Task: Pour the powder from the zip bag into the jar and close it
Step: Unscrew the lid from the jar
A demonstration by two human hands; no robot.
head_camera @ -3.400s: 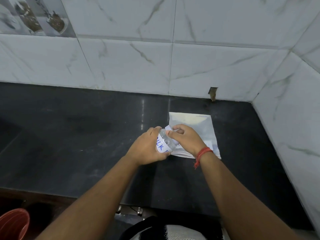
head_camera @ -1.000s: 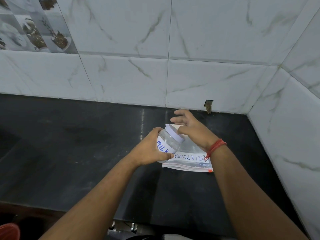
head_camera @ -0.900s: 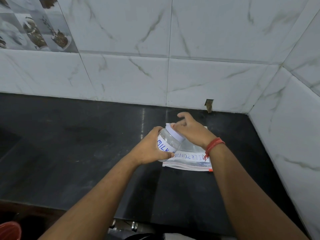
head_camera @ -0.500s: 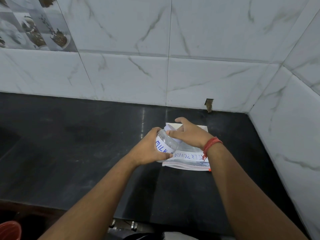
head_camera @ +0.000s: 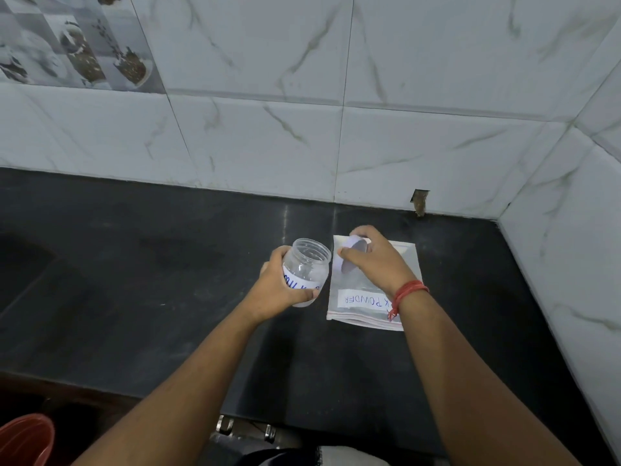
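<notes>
Left hand [head_camera: 280, 290] gripping open jar [head_camera: 305, 270]; right hand [head_camera: 376, 260] pinching lid [head_camera: 351, 256], just unscrewed and lifted off. Ready for zip bag [head_camera: 373, 297] pour.

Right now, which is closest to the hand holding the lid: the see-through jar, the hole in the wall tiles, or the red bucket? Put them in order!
From the right hand, gripping the white round lid:
1. Clear plastic jar, just to its left, in the left hand.
2. Small brown hole in the white wall tiles, behind it to the right.
3. Red bucket, far bottom-left corner.
</notes>
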